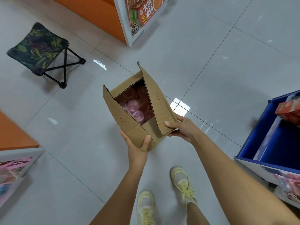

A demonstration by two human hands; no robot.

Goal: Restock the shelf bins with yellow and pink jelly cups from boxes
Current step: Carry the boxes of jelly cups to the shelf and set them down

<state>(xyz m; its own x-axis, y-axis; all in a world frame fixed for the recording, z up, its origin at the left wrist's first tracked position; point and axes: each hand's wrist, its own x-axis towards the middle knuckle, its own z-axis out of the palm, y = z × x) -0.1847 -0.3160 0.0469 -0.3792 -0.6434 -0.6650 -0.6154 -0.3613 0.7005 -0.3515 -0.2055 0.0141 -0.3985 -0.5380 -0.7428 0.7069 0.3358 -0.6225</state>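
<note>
A person holds a cardboard box [113, 109] above the tiled floor [211, 62]. The left hand [138, 143] clamps its near corner, thumb on the flap, fingers underneath. The right hand [182, 127] pinches the right flap's near edge. Pink jelly cups [135, 109] lie inside, between the 2 half-raised flaps. A folding stool [39, 49] stands well apart; a blue bin [259, 135] sits right.

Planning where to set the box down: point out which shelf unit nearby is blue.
The blue bin unit at the right edge, holding a red carton. The far shelf and the left shelf have orange panels instead.
</note>
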